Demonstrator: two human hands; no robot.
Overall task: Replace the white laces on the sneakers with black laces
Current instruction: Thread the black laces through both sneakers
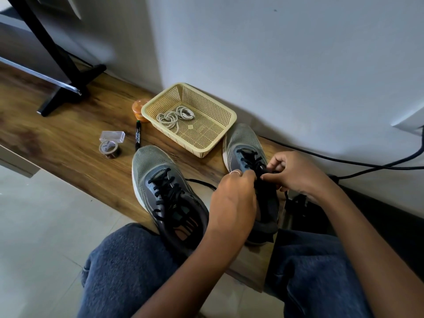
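Note:
Two grey-green sneakers stand on a wooden board. The left sneaker [160, 180] is threaded with a black lace, and one loose end [202, 182] trails to its right. The right sneaker [246, 150] also carries a black lace [249, 159] through its front eyelets. My left hand [234, 200] and my right hand [291, 172] meet over the right sneaker's tongue, each pinching the black lace between fingers and thumb. The white laces [175, 115] lie coiled in a beige plastic basket [226, 115] behind the sneakers.
A black marker [138, 136], a tape roll [110, 148], a clear small box [112, 136] and an orange jar [139, 109] lie left of the basket. A black stand foot [68, 92] is at far left. Black cables [367, 166] run along the wall at right.

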